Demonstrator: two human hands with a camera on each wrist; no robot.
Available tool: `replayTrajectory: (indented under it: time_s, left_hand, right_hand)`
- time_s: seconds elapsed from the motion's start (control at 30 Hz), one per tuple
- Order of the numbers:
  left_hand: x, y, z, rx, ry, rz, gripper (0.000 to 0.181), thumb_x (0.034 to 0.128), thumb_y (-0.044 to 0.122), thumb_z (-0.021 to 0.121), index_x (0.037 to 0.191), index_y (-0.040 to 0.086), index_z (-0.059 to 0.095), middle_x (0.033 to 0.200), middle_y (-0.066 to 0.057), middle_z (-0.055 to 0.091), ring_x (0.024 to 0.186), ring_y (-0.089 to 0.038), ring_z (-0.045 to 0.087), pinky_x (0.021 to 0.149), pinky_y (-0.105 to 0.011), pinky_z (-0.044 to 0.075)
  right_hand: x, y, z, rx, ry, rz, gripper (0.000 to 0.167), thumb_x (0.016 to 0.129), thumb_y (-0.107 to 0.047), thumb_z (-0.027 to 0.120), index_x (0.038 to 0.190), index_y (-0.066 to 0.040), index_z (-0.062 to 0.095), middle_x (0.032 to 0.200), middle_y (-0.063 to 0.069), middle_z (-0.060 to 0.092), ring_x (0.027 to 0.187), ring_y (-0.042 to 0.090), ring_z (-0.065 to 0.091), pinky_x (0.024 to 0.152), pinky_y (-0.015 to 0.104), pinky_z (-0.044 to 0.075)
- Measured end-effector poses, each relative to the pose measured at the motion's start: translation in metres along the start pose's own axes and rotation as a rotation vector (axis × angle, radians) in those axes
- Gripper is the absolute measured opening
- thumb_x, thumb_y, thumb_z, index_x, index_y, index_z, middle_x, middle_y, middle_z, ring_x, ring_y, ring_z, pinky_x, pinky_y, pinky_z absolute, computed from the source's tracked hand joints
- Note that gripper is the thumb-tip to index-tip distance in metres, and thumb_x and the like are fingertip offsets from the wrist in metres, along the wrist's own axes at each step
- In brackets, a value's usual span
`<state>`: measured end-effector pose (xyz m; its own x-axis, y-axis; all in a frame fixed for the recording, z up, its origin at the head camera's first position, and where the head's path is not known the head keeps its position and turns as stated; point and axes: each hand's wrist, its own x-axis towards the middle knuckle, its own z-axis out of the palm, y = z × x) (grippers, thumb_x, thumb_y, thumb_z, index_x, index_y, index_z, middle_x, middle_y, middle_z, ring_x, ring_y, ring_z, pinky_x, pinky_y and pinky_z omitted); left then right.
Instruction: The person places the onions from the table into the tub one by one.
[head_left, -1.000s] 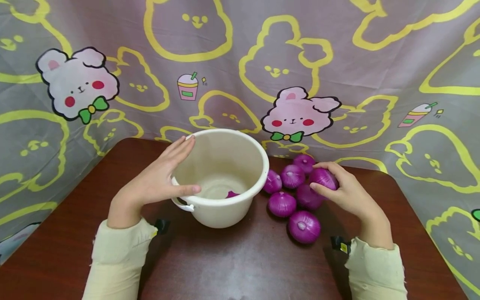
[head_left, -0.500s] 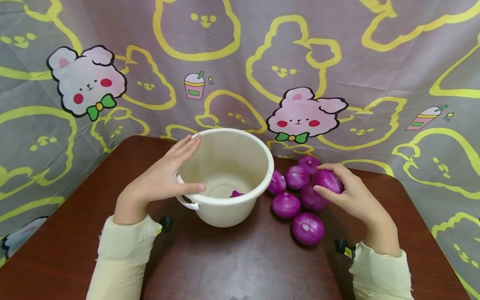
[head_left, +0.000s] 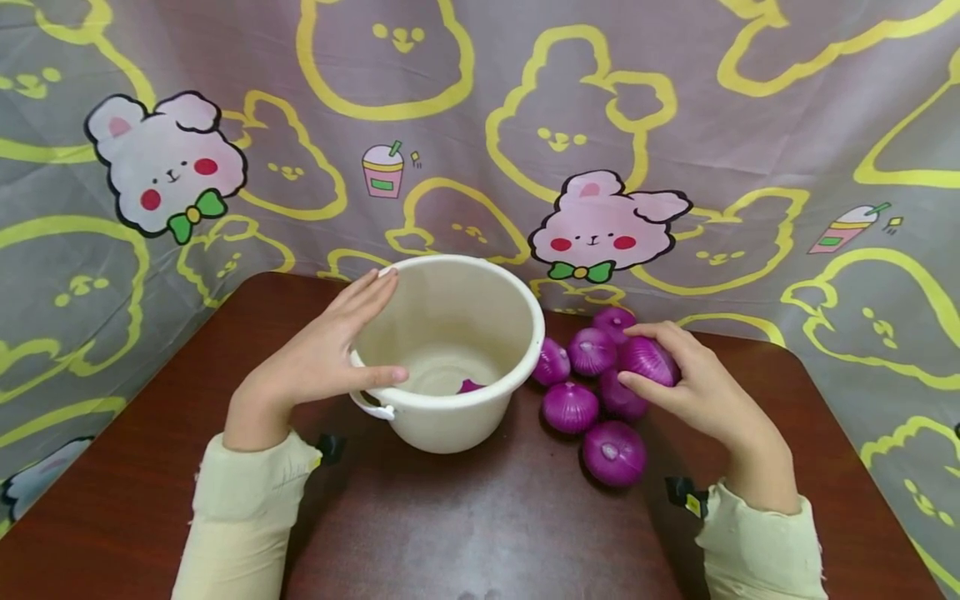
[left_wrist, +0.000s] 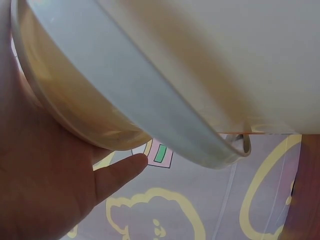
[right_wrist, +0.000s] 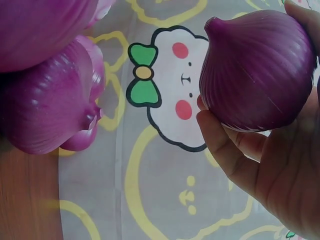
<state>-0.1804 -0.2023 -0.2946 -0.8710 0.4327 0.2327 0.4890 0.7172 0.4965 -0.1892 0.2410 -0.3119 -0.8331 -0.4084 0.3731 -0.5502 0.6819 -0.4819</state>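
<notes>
A cream-white bucket [head_left: 450, 427] stands upright on the table, its wide mouth tilted into my view. Against its left rim rests my left hand [head_left: 311, 358], fingers straight and thumb spread along the near edge. In the left wrist view the bucket's rim [left_wrist: 135, 95] fills most of the picture beside that hand [left_wrist: 50, 165]. A small part of something purple [head_left: 470, 386] shows inside the bucket, mostly hidden by the near rim. My right hand [head_left: 708, 392] grips a purple onion [head_left: 651, 361] just above the others; the right wrist view shows this onion [right_wrist: 260, 70] between thumb and fingers.
Several more purple onions lie clustered right of the bucket, including a front onion [head_left: 614, 454] and a middle onion [head_left: 570, 407]. The bucket's handle [head_left: 372, 408] hangs at its left side. A patterned curtain [head_left: 450, 108] closes off the back of the brown table [head_left: 480, 525].
The whole view has shifted slightly with the head. My right hand keeps hold of the onion in nearly the same place, and my left hand has stayed at the bucket's rim.
</notes>
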Motion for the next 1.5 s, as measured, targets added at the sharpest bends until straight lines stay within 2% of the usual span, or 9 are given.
replayTrajectory:
  time_s: [0.2,0.57,0.93,1.17,1.27,1.5]
  left_hand:
    - [0.001,0.001,0.000,-0.007,-0.008,-0.006,0.106,0.0791,0.046,0.078,0.160,0.014,0.017,0.168,0.001,0.012,0.157,-0.022,0.001,0.122,-0.060,0.016]
    - [0.000,0.000,0.000,-0.007,0.003,0.000,0.104,0.0800,0.044,0.078,0.160,0.015,0.017,0.168,0.002,0.012,0.157,-0.021,0.001,0.122,-0.060,0.016]
    - [0.000,0.001,-0.001,-0.008,-0.005,-0.001,0.104,0.0802,0.044,0.078,0.160,0.017,0.017,0.168,0.002,0.013,0.157,-0.022,0.002,0.121,-0.061,0.017]
    - [0.001,0.001,0.000,-0.010,-0.003,0.000,0.104,0.0801,0.044,0.078,0.160,0.017,0.018,0.168,0.002,0.013,0.157,-0.022,0.002,0.121,-0.061,0.017]
    - [0.002,0.001,0.000,-0.011,-0.005,0.000,0.103,0.0802,0.044,0.078,0.160,0.017,0.018,0.168,0.003,0.013,0.157,-0.021,0.002,0.121,-0.061,0.017]
    - [0.001,0.002,0.000,-0.016,0.006,-0.002,0.103,0.0797,0.043,0.078,0.160,0.016,0.020,0.168,0.002,0.015,0.156,-0.023,0.003,0.121,-0.061,0.017]
  right_hand:
    - [-0.001,-0.006,0.000,0.020,-0.001,-0.022,0.049,0.082,-0.015,0.082,0.126,-0.016,0.060,0.112,-0.001,0.060,0.096,0.000,0.053,0.074,0.018,0.054]
    - [0.001,-0.011,-0.003,-0.020,0.001,-0.049,0.050,0.080,-0.017,0.083,0.124,-0.016,0.060,0.111,-0.002,0.060,0.099,0.006,0.052,0.074,0.024,0.055]
    - [0.001,-0.019,-0.002,-0.028,0.006,-0.104,0.053,0.078,-0.015,0.084,0.125,-0.017,0.060,0.111,-0.003,0.060,0.101,0.006,0.050,0.075,0.023,0.052]
    - [-0.001,-0.027,-0.001,-0.025,-0.021,-0.074,0.052,0.079,-0.018,0.084,0.125,-0.015,0.059,0.111,-0.004,0.058,0.103,0.007,0.050,0.075,0.027,0.055]
    - [-0.001,-0.029,0.000,-0.023,-0.028,-0.067,0.052,0.079,-0.019,0.084,0.125,-0.017,0.059,0.112,-0.006,0.057,0.104,0.006,0.049,0.076,0.027,0.056]
    - [0.002,-0.035,0.004,-0.032,-0.039,-0.106,0.055,0.079,-0.021,0.084,0.128,-0.025,0.059,0.112,-0.009,0.057,0.105,0.005,0.048,0.080,0.029,0.054]
